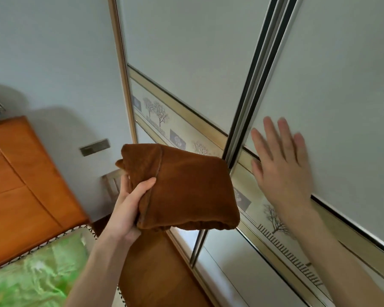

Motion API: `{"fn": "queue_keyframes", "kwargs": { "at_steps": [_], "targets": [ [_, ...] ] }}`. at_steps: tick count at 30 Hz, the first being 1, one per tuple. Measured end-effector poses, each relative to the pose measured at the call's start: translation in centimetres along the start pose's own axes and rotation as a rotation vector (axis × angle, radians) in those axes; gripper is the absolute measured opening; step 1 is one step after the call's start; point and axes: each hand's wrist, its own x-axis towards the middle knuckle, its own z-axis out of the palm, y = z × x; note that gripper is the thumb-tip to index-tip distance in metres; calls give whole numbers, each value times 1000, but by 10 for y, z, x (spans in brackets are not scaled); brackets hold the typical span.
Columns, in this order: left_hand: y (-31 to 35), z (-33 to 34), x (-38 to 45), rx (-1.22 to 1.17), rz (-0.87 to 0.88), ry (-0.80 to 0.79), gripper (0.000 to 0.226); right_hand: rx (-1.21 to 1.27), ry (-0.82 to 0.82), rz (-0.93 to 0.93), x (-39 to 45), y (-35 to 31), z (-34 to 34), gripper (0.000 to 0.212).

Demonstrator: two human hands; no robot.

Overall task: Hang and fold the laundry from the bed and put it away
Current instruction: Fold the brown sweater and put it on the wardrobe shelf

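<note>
We see the left hand (129,209) gripping a folded brown towel (182,189) at its near left edge, thumb laid over the top face and the other fingers curled beneath (they are mostly hidden by the cloth). The towel is held up in the air, extending away from this hand toward the right, so that its far corner lies near the right hand (282,169) without touching it. We see the right hand spread, fingers straight and parted, against the pale panel of the right sliding wardrobe door (341,96); its outline is blurred, so we cannot tell how firmly the palm bears on the surface. Between the two hands runs the dark metal door frame (251,111) where the two doors meet. The left door (186,52) lies beyond the towel, crossed by a decorative band with bare trees (155,111). To the left of the left hand stands an orange wooden headboard (24,178), and below that forearm lies a green patterned bed cover (36,275).
</note>
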Motion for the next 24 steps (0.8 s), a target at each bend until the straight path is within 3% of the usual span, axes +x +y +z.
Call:
{"fn": "queue_keyframes", "kwargs": {
  "at_steps": [12, 21, 24],
  "targets": [
    [1, 27, -26, 31, 38, -8, 73, -6, -25, -11, -23, 18, -14, 69],
    [-17, 48, -38, 35, 17, -121, 85, -33, 9, 31, -69, 49, -33, 76],
    [-26, 53, -44, 33, -12, -140, 76, -51, 15, 47, -85, 59, -39, 71]
  ]
}}
